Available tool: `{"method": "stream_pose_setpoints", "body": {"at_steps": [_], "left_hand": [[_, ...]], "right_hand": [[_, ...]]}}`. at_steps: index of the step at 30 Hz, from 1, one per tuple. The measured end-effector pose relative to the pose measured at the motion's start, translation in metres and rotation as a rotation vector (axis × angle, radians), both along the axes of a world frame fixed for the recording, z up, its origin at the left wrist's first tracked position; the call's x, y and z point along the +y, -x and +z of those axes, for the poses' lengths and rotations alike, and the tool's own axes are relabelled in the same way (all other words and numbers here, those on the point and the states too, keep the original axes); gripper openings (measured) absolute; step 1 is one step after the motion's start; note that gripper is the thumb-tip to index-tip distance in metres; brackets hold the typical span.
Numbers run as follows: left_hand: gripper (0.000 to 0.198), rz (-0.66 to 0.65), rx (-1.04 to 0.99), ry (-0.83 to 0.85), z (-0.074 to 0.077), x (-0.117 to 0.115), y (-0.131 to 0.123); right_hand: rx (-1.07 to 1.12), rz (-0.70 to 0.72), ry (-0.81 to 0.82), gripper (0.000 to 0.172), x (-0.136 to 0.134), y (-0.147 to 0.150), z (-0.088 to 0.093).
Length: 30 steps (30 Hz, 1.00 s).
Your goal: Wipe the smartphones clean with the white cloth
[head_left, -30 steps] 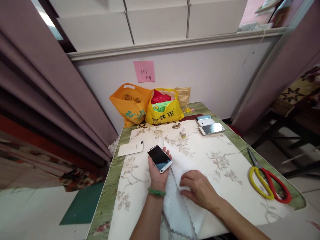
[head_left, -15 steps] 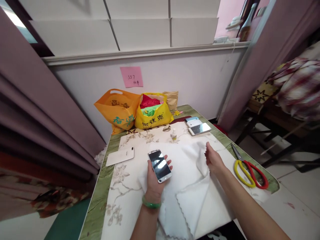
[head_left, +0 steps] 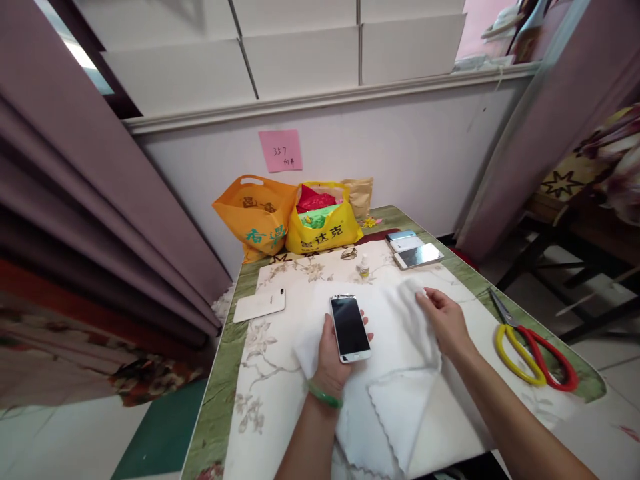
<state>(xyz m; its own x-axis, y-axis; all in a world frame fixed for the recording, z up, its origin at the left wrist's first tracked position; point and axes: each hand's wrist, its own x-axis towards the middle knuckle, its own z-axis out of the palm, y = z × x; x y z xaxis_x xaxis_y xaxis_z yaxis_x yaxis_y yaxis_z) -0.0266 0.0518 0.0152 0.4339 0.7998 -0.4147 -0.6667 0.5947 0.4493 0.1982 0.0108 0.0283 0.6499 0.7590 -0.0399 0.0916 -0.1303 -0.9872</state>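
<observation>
A white smartphone (head_left: 351, 329) with a dark screen rests face up in my left hand (head_left: 334, 357), which is wrapped round its edges above a white cloth. The phone's top edge looks damaged or chipped. To the right, my right hand (head_left: 443, 319) pinches a raised edge of the white cloth (head_left: 400, 393). That cloth has a scalloped border and lies partly folded on the table in front of me. Beyond the hands stands a small bottle (head_left: 364, 267) with a white cap.
Another white phone (head_left: 260, 305) lies at the left. Several phones (head_left: 419, 256) sit at the back right. Red-and-yellow-handled scissors (head_left: 533, 353) lie near the right edge. An orange bag (head_left: 255, 217) and a yellow bag (head_left: 325, 230) stand at the back, beside eyeglasses (head_left: 349, 253).
The view has swung a little, shifting the scene rightward. My left hand still holds the phone, now turned more upright in view. My right hand's fingers have closed on the cloth edge.
</observation>
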Motion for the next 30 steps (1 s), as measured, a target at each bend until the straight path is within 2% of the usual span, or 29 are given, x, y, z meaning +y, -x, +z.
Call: {"method": "stream_pose_setpoints", "body": {"at_steps": [3,5,7,10,13,17,21,24,27,30], "left_hand": [[0.048,0.006,-0.014,0.006,-0.003,0.001,-0.003],[0.043,0.026,-0.038,0.013,-0.004,0.002,-0.004],[0.043,0.011,-0.07,0.002,-0.005,0.002,-0.004],[0.047,-0.052,-0.109,-0.018,-0.004,0.001,-0.003],[0.046,-0.057,-0.108,-0.012,-0.002,0.0,-0.003],[0.046,-0.035,-0.081,0.018,-0.001,-0.001,-0.002],[0.04,-0.017,-0.067,0.045,-0.001,-0.002,-0.002],[0.034,0.01,-0.067,0.071,-0.001,-0.001,-0.004],[0.034,0.05,-0.062,0.07,-0.002,-0.001,-0.008],[0.033,0.055,-0.052,0.067,-0.003,-0.001,-0.007]], "right_hand": [[0.141,0.165,-0.068,0.054,-0.003,0.047,0.02],[0.143,0.435,-0.104,0.05,-0.006,0.069,0.028],[-0.015,0.535,-0.147,0.042,-0.008,0.076,0.028],[-0.453,0.489,-0.237,0.029,-0.01,0.07,0.019],[-0.789,0.586,-0.338,0.026,-0.016,0.062,0.006],[-1.038,0.835,-0.429,0.034,-0.027,0.067,-0.003],[-1.138,1.018,-0.395,0.042,-0.02,0.077,-0.001],[-1.164,0.995,-0.296,0.046,0.003,0.081,0.003],[-1.167,0.827,-0.136,0.051,0.024,0.081,0.002],[-1.177,0.743,-0.037,0.054,0.018,0.079,-0.002]]}}
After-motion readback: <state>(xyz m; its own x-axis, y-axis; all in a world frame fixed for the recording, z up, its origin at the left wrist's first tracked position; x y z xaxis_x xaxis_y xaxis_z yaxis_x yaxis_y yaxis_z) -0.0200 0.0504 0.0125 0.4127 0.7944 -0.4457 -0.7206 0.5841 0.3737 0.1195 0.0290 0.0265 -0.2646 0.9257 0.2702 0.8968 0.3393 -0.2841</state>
